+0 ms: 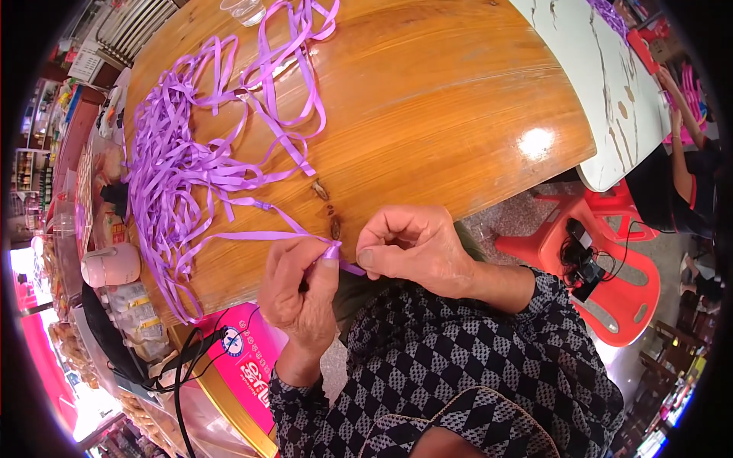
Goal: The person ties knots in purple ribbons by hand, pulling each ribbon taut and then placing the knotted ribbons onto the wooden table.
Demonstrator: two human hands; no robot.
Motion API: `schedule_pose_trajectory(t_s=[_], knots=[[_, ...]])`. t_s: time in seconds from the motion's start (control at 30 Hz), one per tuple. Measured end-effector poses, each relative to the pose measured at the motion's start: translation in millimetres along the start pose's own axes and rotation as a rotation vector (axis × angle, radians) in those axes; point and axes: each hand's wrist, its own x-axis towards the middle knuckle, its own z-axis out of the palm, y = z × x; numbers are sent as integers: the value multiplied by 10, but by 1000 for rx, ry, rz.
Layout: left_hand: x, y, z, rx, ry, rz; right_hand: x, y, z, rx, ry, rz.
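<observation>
Purple ribbon [229, 172]: light, limp, slippery; left hand [301, 294] and right hand [412, 248] fingers pinch its end at the table [427, 114] edge.

The left of the round wooden table [427, 114] is blocked by tangled purple ribbon strips [172, 175]; its right is left open.

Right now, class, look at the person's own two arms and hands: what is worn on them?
Both forearms wear long sleeves in a black-and-grey checked diamond pattern, ending at the wrists. The left hand and right hand are bare: no gloves, and no rings, watch or bracelet show from this view.
</observation>
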Motion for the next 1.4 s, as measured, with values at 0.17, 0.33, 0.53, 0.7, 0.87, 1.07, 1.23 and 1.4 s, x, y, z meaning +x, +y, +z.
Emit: schedule_pose_trajectory(t_s=[0.17, 0.33, 0.53, 0.7, 0.87, 1.07, 1.23, 1.4], knots=[[26, 82, -37, -108, -98, -192, 18, 98, 84, -463, 112, -386], [119, 100, -130, -733, -229, -659, 35, 85, 40, -452, 78, -394], [143, 35, -112, -897, -340, -776, 30, 36, -43, -459, 97, -450], [141, 65, -84, -826, -264, -726, 30, 49, -11, -674, 93, -807], [115, 126, -56, -776, -281, -677, 35, 89, -20, -727, 132, -869], [131, 228, -95, -655, -316, -521, 88, -112, -104, -771, 80, -819], [144, 211, -91, -178, -343, -134, 70, -73, -106, -205, -77, -439], [255, 345, -104, -400, 54, -257, 43, -97, -98, -23, -112, -245]])
